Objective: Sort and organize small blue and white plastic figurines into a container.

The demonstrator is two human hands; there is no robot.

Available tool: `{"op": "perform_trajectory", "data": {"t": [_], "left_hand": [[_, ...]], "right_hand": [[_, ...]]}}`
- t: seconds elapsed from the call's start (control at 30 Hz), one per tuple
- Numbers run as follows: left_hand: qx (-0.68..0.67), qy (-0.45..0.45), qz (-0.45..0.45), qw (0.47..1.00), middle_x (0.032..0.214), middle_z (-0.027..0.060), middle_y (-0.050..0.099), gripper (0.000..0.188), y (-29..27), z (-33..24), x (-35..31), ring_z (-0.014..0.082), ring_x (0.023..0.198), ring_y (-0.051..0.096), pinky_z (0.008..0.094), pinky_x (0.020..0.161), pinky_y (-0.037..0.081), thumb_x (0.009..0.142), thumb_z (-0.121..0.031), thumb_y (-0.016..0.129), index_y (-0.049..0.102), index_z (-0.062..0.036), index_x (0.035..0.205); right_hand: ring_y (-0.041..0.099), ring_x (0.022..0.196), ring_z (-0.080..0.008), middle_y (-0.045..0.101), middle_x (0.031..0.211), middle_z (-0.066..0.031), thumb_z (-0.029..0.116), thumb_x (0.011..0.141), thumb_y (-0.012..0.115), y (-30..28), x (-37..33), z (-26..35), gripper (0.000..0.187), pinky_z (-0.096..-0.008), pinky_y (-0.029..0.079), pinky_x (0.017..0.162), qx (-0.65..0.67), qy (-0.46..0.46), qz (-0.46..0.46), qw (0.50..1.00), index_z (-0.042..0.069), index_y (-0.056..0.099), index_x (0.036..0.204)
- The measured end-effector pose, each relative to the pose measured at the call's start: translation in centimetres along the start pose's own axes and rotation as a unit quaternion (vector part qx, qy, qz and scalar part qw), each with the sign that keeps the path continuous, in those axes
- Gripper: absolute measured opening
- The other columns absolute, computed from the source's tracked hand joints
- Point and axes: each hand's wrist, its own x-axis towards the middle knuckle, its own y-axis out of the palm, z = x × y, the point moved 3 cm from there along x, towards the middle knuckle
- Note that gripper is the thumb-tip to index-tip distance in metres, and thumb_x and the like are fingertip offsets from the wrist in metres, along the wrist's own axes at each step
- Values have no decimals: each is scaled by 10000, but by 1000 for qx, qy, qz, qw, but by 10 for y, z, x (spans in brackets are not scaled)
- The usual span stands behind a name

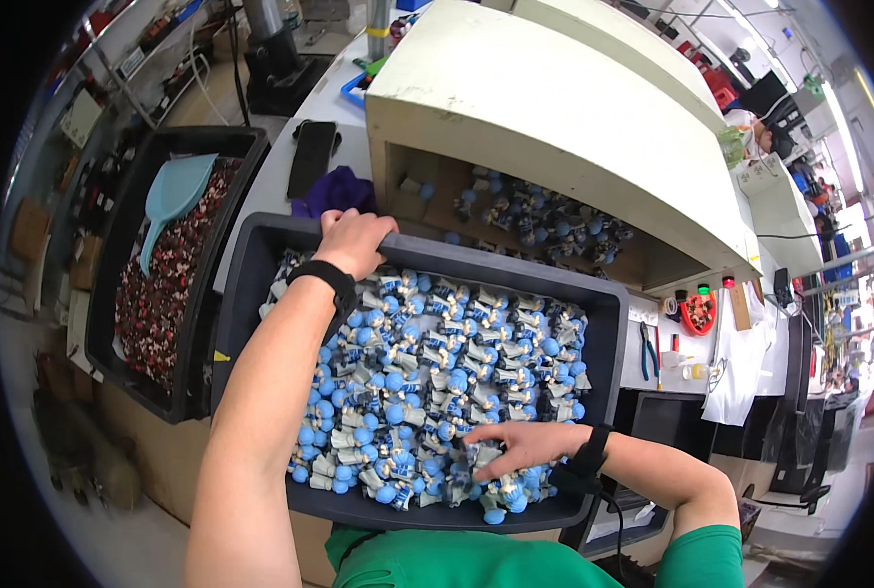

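A dark grey plastic tray (613, 338) lies in front of me, filled with rows of small toy figurines (427, 353) with round blue heads and grey and white bodies. My left hand (354, 243) is closed over the far rim of the tray, near its left corner. Low down, in the near right part of the tray, my right hand (525, 446) has thumb and fingers curled around a small grey figurine (482, 457). Its palm hides some of the figurines beneath. Black bands circle both wrists, and a cable runs from the right one.
Beyond the tray stands a cream box-like shelf (555, 88) with more blue-headed figurines (545, 220) inside. At left, a black bin (241, 147) holds small red and white pieces and a light blue scoop (177, 186). Pliers (648, 351) and a red bowl (698, 314) lie right.
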Motion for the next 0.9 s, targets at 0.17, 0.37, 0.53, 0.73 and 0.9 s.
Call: {"op": "perform_trajectory", "data": {"t": [0.17,0.37,0.53,0.73,0.9], "left_hand": [[-9,3,2,1000,976,27,643,315,-5,1,0,262,1023,555,447,943,307,743,-167,725,635,-207,1043],[-15,-2,13,1000,973,17,643,333,-4,0,-1,254,1036,549,445,954,302,731,-134,736,639,-211,1041],[-16,0,24,1000,980,26,645,332,-10,-7,-1,262,1029,550,446,942,306,743,-153,741,628,-197,1052],[-10,6,12,1000,920,24,630,328,-13,-4,-6,258,984,555,438,923,311,726,-132,752,627,-183,1025],[-11,3,27,1000,927,25,631,345,-13,-12,-3,256,988,552,430,925,311,717,-116,759,626,-172,1030]], "right_hand": [[520,973,-37,558,1102,18,225,853,722,-35,-32,45,530,-220,438,841,183,-76,-100,975,92,477,1304],[631,926,-161,597,1034,-52,205,870,675,-93,-110,35,450,-309,534,813,366,-255,-340,828,93,470,1254],[655,956,-247,634,1059,-116,327,919,626,-132,-170,-32,366,-379,592,739,536,-358,-440,625,166,529,1233],[625,772,-163,634,970,-90,359,929,609,-187,-164,-113,254,-262,554,526,667,-346,-328,572,121,585,1014],[607,930,-259,633,1035,-88,375,963,527,-291,-115,-118,316,-371,535,729,624,-377,-419,541,112,581,1128]]}}
